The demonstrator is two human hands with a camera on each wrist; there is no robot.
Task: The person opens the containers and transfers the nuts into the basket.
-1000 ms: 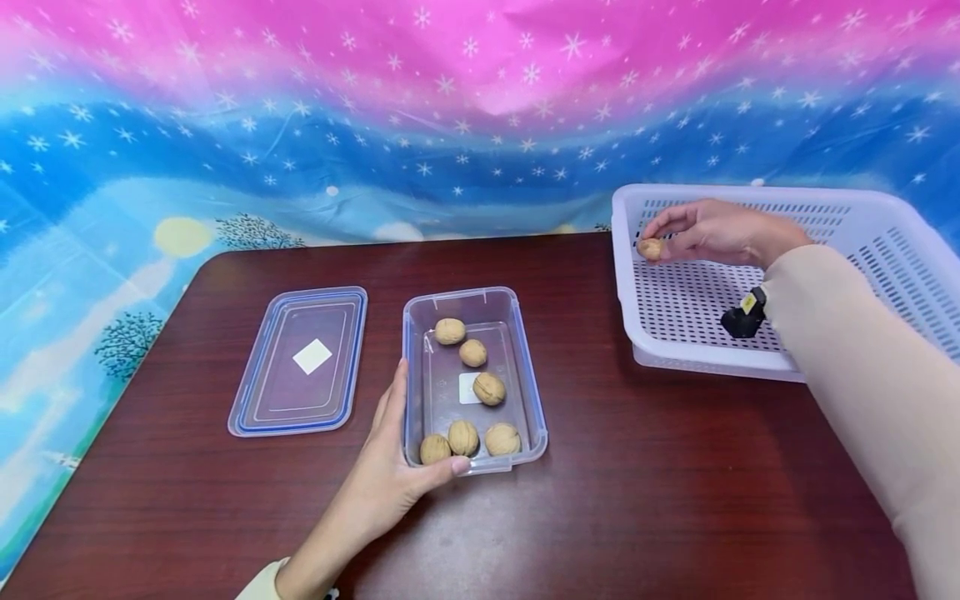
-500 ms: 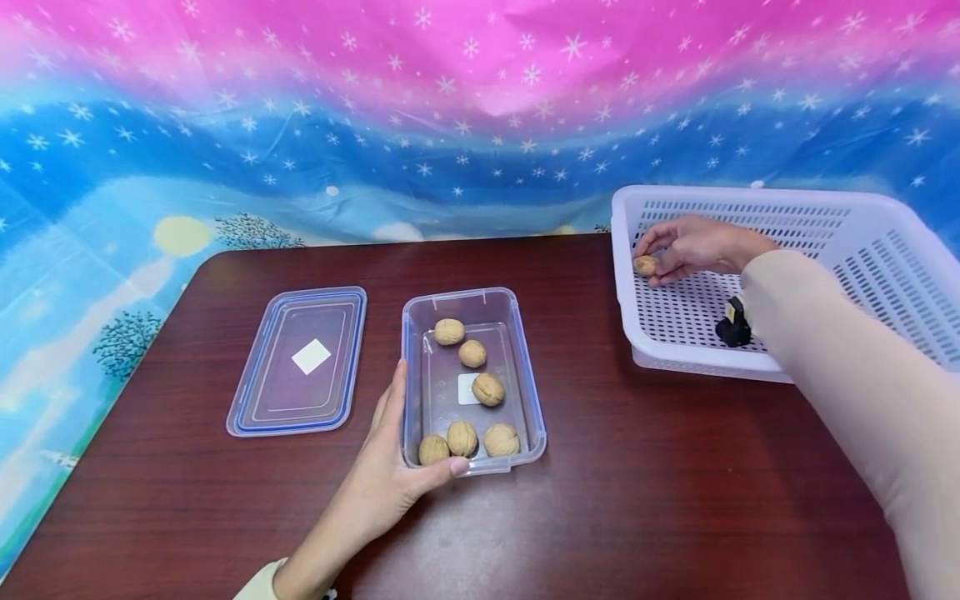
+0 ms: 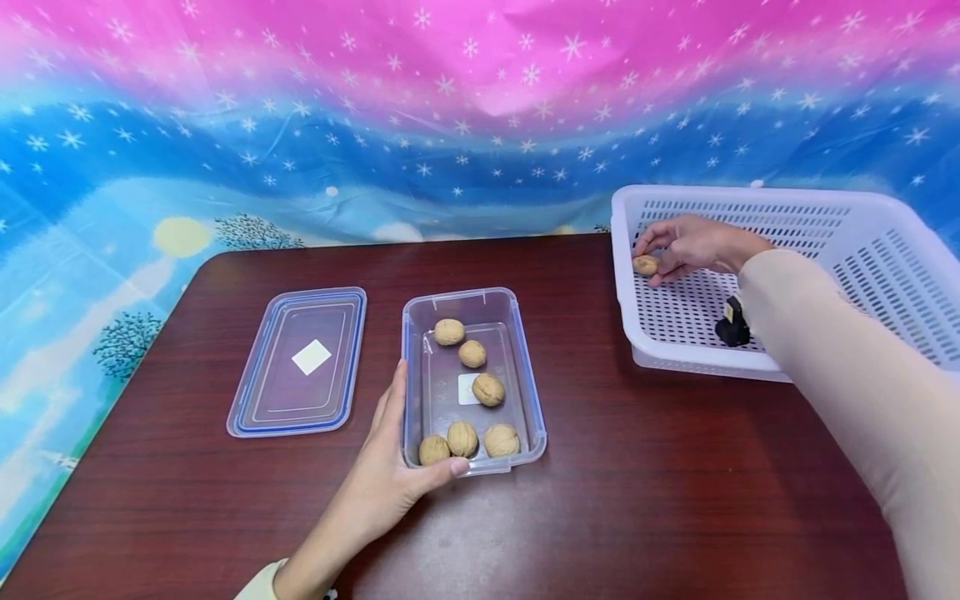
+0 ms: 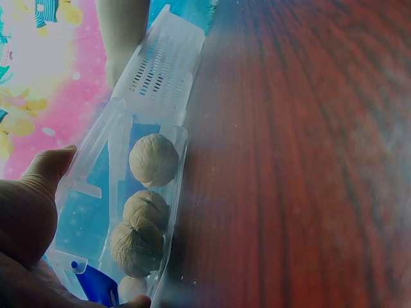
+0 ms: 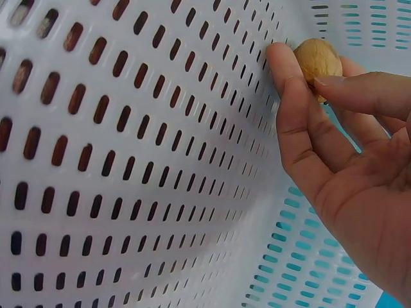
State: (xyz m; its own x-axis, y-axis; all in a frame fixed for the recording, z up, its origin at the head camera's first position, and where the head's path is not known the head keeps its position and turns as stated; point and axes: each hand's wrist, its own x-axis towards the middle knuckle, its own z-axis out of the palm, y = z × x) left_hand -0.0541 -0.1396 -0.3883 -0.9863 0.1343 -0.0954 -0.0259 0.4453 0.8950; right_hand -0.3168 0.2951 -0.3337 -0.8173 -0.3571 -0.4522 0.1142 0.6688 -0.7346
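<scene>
My right hand is inside the white plastic basket, low near its left wall. Its thumb and fingers pinch a walnut, seen up close in the right wrist view. At the middle of the table, my left hand holds the near left corner of a clear plastic container. The thumb lies over the near rim, and the fingers lie along the left side. Several walnuts rest on the container's floor, some of them bunched at the near end. The left wrist view shows walnuts through the container wall.
A clear lid with a blue seal and a white label lies flat left of the container. The dark red-brown table runs between container and basket. Behind it hangs a patterned pink and blue cloth.
My right hand has lowered the walnut slightly toward the basket's floor, then stays nearly still over the last half second. The left hand and container have hardly moved.
</scene>
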